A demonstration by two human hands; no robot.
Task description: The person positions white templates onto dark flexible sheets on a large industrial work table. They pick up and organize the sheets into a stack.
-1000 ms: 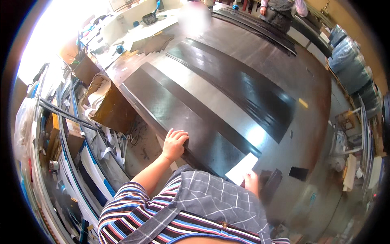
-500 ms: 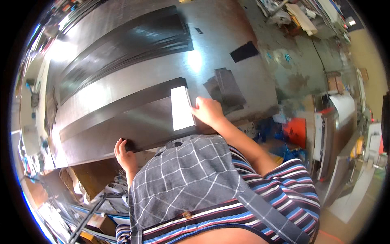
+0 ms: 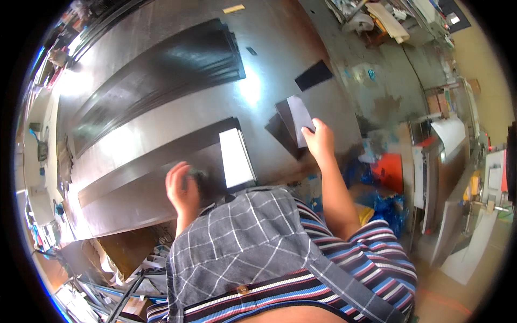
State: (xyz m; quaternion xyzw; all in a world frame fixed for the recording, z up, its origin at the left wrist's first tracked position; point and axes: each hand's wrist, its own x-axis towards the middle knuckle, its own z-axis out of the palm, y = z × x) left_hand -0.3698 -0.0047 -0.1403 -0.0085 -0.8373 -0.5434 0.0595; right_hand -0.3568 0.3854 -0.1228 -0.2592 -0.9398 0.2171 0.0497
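My right hand [image 3: 321,139] pinches the lower edge of a grey rectangular piece [image 3: 299,114], thumb on top. That piece lies over or just above dark rectangular pieces [image 3: 281,134] on the table's right side. My left hand [image 3: 183,188] hovers over a long dark sheet [image 3: 134,199], its fingers curled and slightly blurred. A small dark thing [image 3: 200,175] shows by its fingers, too blurred to name. To the right of that hand, a white rectangular piece [image 3: 235,157] lies across the right end of the long dark sheet.
Farther back on the metal table [image 3: 269,32] lies a stack of long dark strips [image 3: 161,70]. A black rectangle [image 3: 314,75] and a small yellow strip [image 3: 233,9] lie near its right and far parts. Beyond its right edge are a red-orange item [image 3: 388,173] and upright boards [image 3: 431,188].
My right hand has moved right from beside the white piece and now grips a grey piece. My left hand has left the sheet's near edge and moved inward over it.
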